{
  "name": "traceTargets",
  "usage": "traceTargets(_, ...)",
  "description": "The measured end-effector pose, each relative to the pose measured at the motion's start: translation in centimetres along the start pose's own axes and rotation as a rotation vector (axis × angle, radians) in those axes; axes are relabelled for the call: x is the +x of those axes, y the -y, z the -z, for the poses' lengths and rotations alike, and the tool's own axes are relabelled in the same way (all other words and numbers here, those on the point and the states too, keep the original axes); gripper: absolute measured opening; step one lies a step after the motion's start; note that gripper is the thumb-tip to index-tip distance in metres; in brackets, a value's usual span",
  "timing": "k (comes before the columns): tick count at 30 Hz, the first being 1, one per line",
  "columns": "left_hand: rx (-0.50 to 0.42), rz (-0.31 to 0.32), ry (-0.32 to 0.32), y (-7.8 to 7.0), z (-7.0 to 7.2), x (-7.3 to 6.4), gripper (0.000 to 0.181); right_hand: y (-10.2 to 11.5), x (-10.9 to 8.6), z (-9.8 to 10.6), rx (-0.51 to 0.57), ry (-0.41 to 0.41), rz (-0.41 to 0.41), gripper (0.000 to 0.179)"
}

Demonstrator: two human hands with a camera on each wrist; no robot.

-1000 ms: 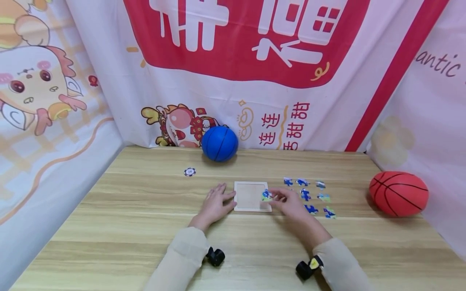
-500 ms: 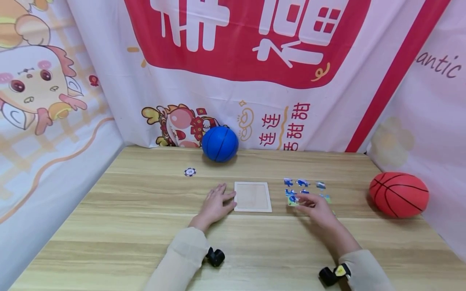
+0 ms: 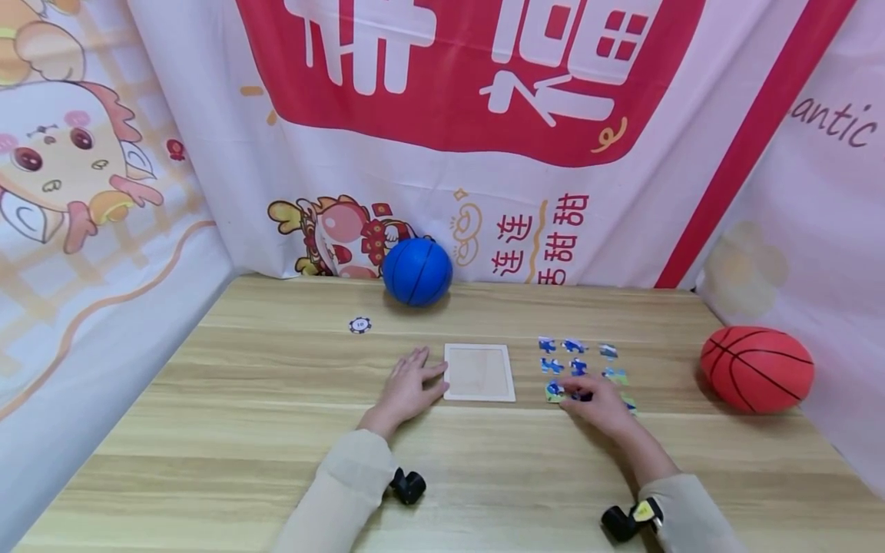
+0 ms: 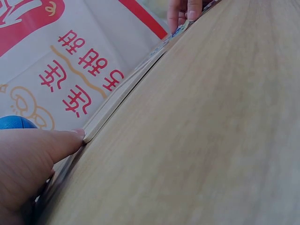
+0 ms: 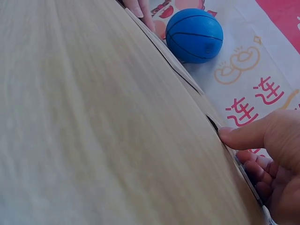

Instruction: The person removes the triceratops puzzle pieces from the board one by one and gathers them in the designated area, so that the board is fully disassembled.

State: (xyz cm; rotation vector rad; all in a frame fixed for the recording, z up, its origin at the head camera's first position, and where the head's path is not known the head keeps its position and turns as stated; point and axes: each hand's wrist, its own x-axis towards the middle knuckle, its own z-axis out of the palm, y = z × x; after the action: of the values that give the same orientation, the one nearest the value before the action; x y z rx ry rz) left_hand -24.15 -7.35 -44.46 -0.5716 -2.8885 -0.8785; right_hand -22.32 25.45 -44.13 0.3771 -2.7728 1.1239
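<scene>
A shallow pale square puzzle tray [image 3: 478,373] lies flat on the table, nothing inside it. My left hand [image 3: 409,385] rests on the table at its left side, fingers spread, with the thumb [image 4: 65,144] against the tray's edge. To the right of the tray, my right hand [image 3: 598,402] pinches a blue and green jigsaw piece [image 3: 554,391] by its right side, down at the tabletop. In the right wrist view the thumb [image 5: 241,137] sits at the piece's edge. Several other jigsaw pieces [image 3: 551,365] lie in loose rows behind and beneath this hand, partly hidden by it.
A blue ball [image 3: 418,271] stands at the back by the printed curtain [image 3: 622,215]. A red ball [image 3: 757,370] sits at the right edge of the table [image 3: 276,430]. One round chip [image 3: 360,325] lies left of the blue ball.
My right hand has carried the jigsaw piece from over the tray's right edge rightward, then down to the front left of the other pieces. The left hand has stayed put.
</scene>
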Motion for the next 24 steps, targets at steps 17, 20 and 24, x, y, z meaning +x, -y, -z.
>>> traceTargets(17,0.009,-0.016,-0.002,0.1,0.1,0.1,0.043,1.1,0.5,0.3,-0.02,0.1,-0.022,0.035)
traceTargets(20,-0.013,-0.017,0.005,0.2,0.2,0.0,0.044,1.5,0.5,0.8,0.02,0.163,0.007,0.038)
traceTargets(24,-0.066,0.003,-0.013,0.3,0.9,0.2,0.046,2.3,0.8,1.8,0.02,0.172,0.02,0.044)
